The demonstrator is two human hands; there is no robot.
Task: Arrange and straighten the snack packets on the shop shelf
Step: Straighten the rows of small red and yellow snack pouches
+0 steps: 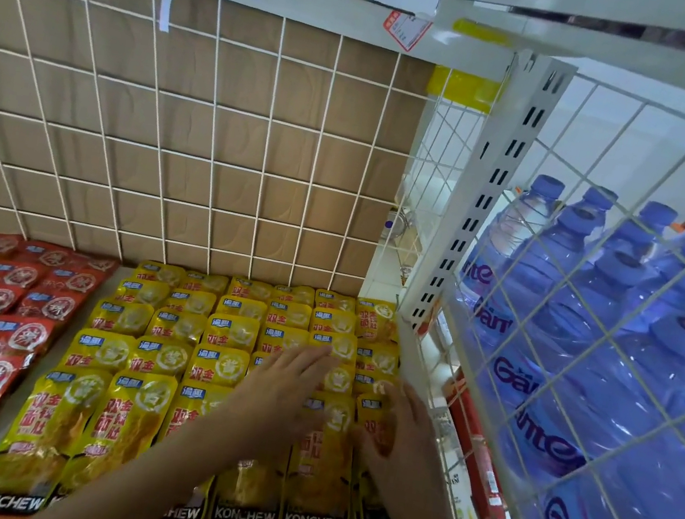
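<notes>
Left hand (286,386): fingers straight, close together, flat on yellow packets (158,359).
Right hand (396,438): blurred, seemingly on the packets; finger state unclear.

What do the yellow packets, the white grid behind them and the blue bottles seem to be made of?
The yellow packets look like glossy plastic film: they shine and crinkle. The white grid seems painted or coated metal wire: thin, straight, evenly white rods. The blue bottles look like clear tinted plastic, with glints and see-through walls.
</notes>
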